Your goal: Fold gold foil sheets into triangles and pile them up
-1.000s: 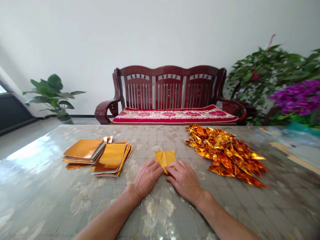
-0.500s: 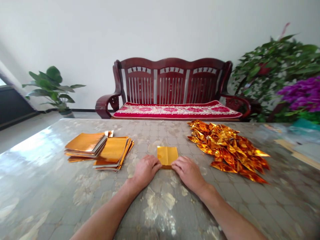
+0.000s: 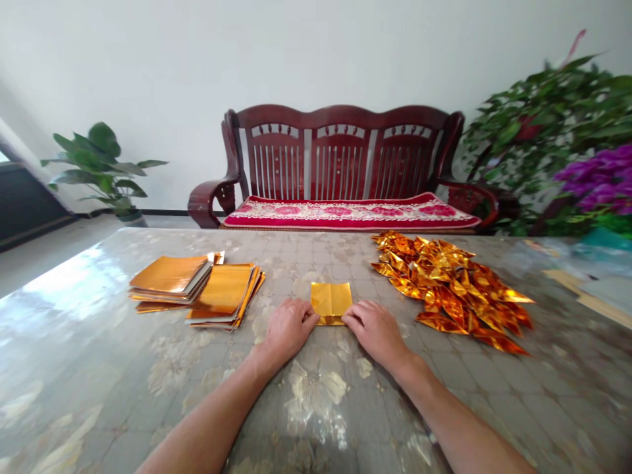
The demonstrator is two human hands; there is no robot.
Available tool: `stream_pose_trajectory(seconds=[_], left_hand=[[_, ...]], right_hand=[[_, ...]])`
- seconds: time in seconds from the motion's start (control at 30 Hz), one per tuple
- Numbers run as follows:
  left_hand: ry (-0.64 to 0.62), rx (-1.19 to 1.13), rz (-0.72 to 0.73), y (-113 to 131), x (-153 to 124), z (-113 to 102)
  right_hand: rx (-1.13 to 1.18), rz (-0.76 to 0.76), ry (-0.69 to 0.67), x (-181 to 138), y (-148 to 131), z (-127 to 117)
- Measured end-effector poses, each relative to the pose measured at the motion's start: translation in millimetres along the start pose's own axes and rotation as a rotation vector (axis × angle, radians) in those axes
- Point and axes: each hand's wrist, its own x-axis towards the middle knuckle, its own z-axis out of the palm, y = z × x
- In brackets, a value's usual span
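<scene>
A creased square of gold foil paper (image 3: 331, 300) lies on the table in front of me, its near edge folded in a narrow strip. My left hand (image 3: 291, 324) pinches the near left corner between thumb and fingers. At the near right corner, my right hand (image 3: 373, 327) has its fingers closed on the same sheet. To the left are stacks of flat gold foil paper (image 3: 170, 275). A heap of folded gold foil ingots (image 3: 447, 286), pointed at their ends, spreads to the right.
The patterned table (image 3: 207, 408) has a glossy cover. Clear plastic bags and papers (image 3: 592, 289) lie at its right edge. Beyond stands a dark red wooden bench (image 3: 338, 155), with potted plants (image 3: 101, 171) at both sides.
Both hands stay at the near corners of the foil paper, the right one slightly farther right. The folded near edge looks flatter. The whole view has shifted slightly.
</scene>
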Motion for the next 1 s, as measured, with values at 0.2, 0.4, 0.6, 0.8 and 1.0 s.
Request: stream_pose_trajectory(seconds=[0.2, 0.4, 0.6, 0.8, 1.0], left_hand=[[-0.017, 0.035, -0.015, 2.5, 0.7, -2.6], [-0.024, 0.103, -0.028, 4.7, 2.4, -4.4], [-0.050, 0.161, -0.033, 8.2, 4.3, -6.8], [-0.058, 0.195, -0.022, 11.1, 4.3, -9.2], [-0.065, 0.188, -0.030, 9.0, 4.2, -8.1]], right_hand=[[-0.053, 0.084, 0.022, 2.2, -0.6, 1.7], [-0.121, 0.115, 0.002, 5.4, -1.5, 1.9], [-0.171, 0.126, -0.022, 7.8, -4.8, 0.3], [-0.185, 0.129, -0.019, 7.0, -6.2, -1.0], [-0.169, 0.110, -0.006, 5.2, -5.0, -1.0]])
